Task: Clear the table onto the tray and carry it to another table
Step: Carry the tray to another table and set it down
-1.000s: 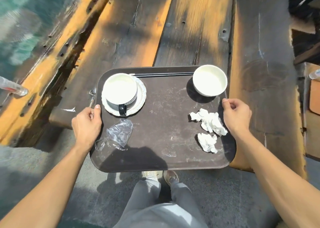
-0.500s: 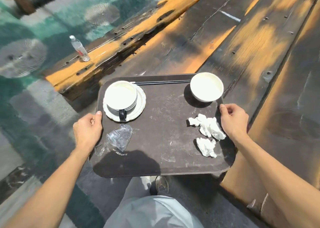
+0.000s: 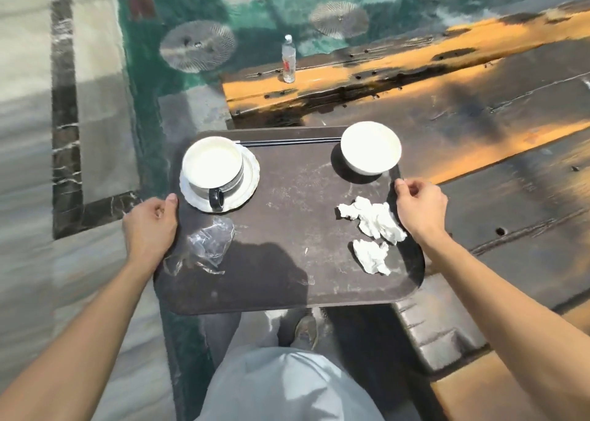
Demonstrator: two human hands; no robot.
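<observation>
Step in hand: carrying. The tray [image 3: 287, 261] is loaded and held in the air at frame centre, its near edge over the person's legs and shoe, its far right corner over the counter [image 3: 479, 127]; judged as the carry to another table, clearing done.
Left hand [image 3: 150, 222]: at the tray's left rim, centre left of frame, thumb on top of the edge and fingers wrapped under it, clenched on the tray.
Right hand [image 3: 419, 208]: at the right rim, fingers curled over the edge, gripping the tray.
Next move calls for: a level tray and an even grip on both sides while walking; the cup and bowl are tall and loose, and the light scraps could slide or blow off. This is a judgement.
Tray look: dark brown, rectangular with rounded corners, scuffed surface, low lip.
Near load: crumpled clear plastic wrap [image 3: 207, 245] lower left, just beside the left hand; 2 wads of white napkin [image 3: 373, 226] lower right, just beside the right hand.
Far load: white cup [image 3: 212, 165] with dark handle, upright on a saucer [image 3: 249, 181], upper left of tray; white bowl [image 3: 370, 147] upright, upper right; dark chopsticks [image 3: 287, 141] lying along the far rim between them.
Beyond: a plastic water bottle [image 3: 288, 59] stands upright on the counter's far plank, top centre of frame, well apart from the tray.
</observation>
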